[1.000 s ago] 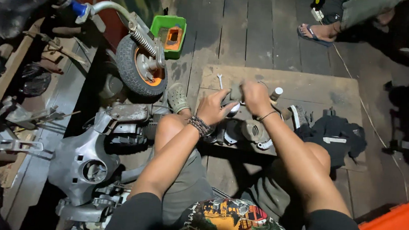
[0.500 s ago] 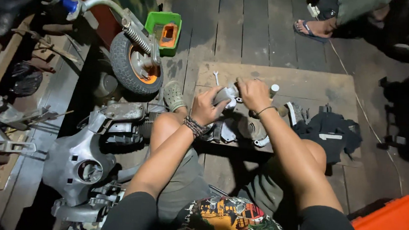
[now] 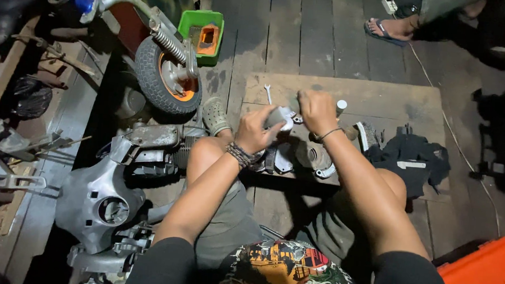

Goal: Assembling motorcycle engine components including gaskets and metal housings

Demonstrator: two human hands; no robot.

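Observation:
My left hand grips a small silver metal engine part, lifted above a worn wooden board. My right hand is closed at the same part from the right side; what its fingers pinch is hidden. Below my hands lie several grey metal parts on the board. A beaded bracelet circles my left wrist, a thin band my right. A small spanner lies at the board's far left corner.
A partly stripped small scooter lies at left, its front wheel with an orange hub raised. A green tray sits behind it. A black cloth bundle lies right; an orange case at bottom right. Another person's sandalled foot is at top.
Both hands have stayed together on the silver part, lifting it slightly off the board; the camera view has shifted a little.

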